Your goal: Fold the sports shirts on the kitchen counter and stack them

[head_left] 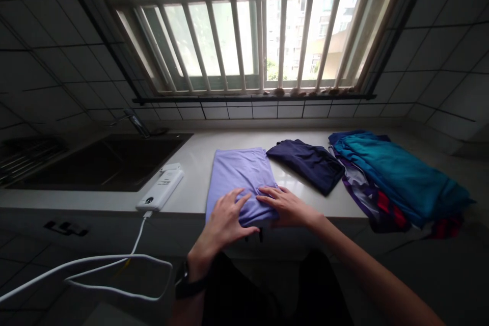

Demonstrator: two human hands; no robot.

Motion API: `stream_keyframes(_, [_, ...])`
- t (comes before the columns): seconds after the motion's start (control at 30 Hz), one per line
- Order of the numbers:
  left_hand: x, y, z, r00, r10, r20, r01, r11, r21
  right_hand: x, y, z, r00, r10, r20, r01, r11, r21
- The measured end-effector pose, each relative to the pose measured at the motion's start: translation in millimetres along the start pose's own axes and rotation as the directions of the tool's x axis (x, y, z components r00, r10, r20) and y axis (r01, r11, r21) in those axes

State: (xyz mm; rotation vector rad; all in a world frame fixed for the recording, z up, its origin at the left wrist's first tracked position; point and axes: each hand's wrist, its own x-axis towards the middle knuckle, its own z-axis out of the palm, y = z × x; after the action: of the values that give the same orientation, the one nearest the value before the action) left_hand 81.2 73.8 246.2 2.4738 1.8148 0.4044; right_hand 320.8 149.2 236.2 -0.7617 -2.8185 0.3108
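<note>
Head view, work at the counter: a lilac cloth [239,168] lies as a flat, roughly rectangular bundle on the pale counter [196,173], its near end reaching the front edge. Left hand [225,216] and right hand [286,206] rest on that near end – palms down, fingers spread, a narrow gap between the two, neither closed on the fabric. As an onlooker judges it, the shaping of this piece is well advanced: the sides run fairly straight, while slight creases near the fingers suggest that some smoothing or a last fold may be left. Just right of its far corner lies a navy garment [305,163], compact but uneven in outline; whether it is finished or waiting cannot be told. Farther right, a teal garment [397,168] lies on a patterned garment [361,183] – a loose pile with ragged margins, which seems the least orderly part of the work. Left of the lilac cloth, well apart from the clothing, a white power bank [162,188] sits on the counter with a cable plugged in
</note>
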Motion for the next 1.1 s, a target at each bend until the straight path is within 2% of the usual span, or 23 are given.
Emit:
stream_keyframes(0.13, [-31.3, -38.8, -7.3, 0.997, -0.048, 0.057, 0.049, 0.999, -0.016, -19.0, -11.7, 8.5, 0.995, -0.011, -0.099, 0.006, 0.999, -0.047])
stream_keyframes(0.2, [-40.2, -48.1, -21.1, 0.995, -0.077, 0.071, 0.081, 0.995, -0.056, -24.2, -16.0, 2.3, 0.987, -0.02, -0.157, 0.02, 1.0, -0.003])
stream_keyframes(0.27, [-41.8, -49.2, -42.4, 0.991, -0.131, 0.022, 0.133, 0.988, -0.083, -24.3, -17.9, -11.3, 0.964, -0.001, -0.265, 0.024, 0.996, 0.082])
stream_keyframes(0.37, [-21.8, -44.5, -80.6, 0.963, -0.212, -0.164, 0.208, 0.977, -0.046, -7.0, -10.4, -42.7, 0.908, 0.059, -0.416, 0.033, 0.977, 0.211])
stream_keyframes(0.43, [8.7, -42.7, -101.7, 0.915, -0.275, -0.294, 0.293, 0.956, 0.017, 18.3, 2.5, -66.5, 0.879, 0.111, -0.464, 0.007, 0.969, 0.246])
stream_keyframes(0.5, [46.5, -43.8, -112.2, 0.868, -0.326, -0.374, 0.369, 0.928, 0.048, 49.3, 18.3, -86.8, 0.85, 0.2, -0.487, -0.098, 0.969, 0.226])
stream_keyframes(0.57, [80.7, -47.5, -108.5, 0.849, -0.325, -0.416, 0.387, 0.92, 0.07, 77.3, 32.0, -97.9, 0.804, 0.301, -0.513, -0.257, 0.953, 0.158])
stream_keyframes(0.63, [101.5, -52.2, -90.7, 0.888, -0.315, -0.334, 0.369, 0.923, 0.11, 95.0, 39.2, -95.9, 0.789, 0.365, -0.495, -0.38, 0.922, 0.075])
stream_keyframes(0.7, [106.2, -56.1, -64.1, 0.941, -0.315, -0.124, 0.33, 0.936, 0.124, 101.4, 38.9, -80.9, 0.845, 0.359, -0.397, -0.385, 0.923, 0.015])
stream_keyframes(0.77, [99.0, -57.8, -37.5, 0.927, -0.361, 0.1, 0.35, 0.93, 0.108, 99.8, 33.3, -57.5, 0.921, 0.327, -0.212, -0.336, 0.942, -0.003])
stream_keyframes(0.8, [93.3, -57.8, -26.9, 0.907, -0.39, 0.158, 0.379, 0.92, 0.096, 97.4, 29.4, -45.1, 0.939, 0.324, -0.113, -0.326, 0.945, -0.007])
stream_keyframes(0.83, [87.5, -57.0, -18.9, 0.889, -0.422, 0.18, 0.413, 0.907, 0.088, 94.7, 25.4, -33.5, 0.942, 0.333, -0.033, -0.334, 0.943, -0.013])
stream_keyframes(0.9, [77.7, -53.6, -11.5, 0.869, -0.472, 0.147, 0.465, 0.881, 0.084, 88.8, 18.2, -15.6, 0.931, 0.363, 0.046, -0.362, 0.932, -0.027])
stream_keyframes(1.0, [67.5, -44.4, -15.1, 0.854, -0.513, 0.093, 0.499, 0.856, 0.135, 80.1, 11.8, -5.1, 0.929, 0.365, 0.056, -0.364, 0.931, -0.022])
stream_keyframes(1.1, [55.6, -29.6, -22.1, 0.832, -0.551, 0.054, 0.53, 0.821, 0.21, 74.7, 12.3, -6.9, 0.95, 0.306, 0.061, -0.305, 0.952, -0.03])
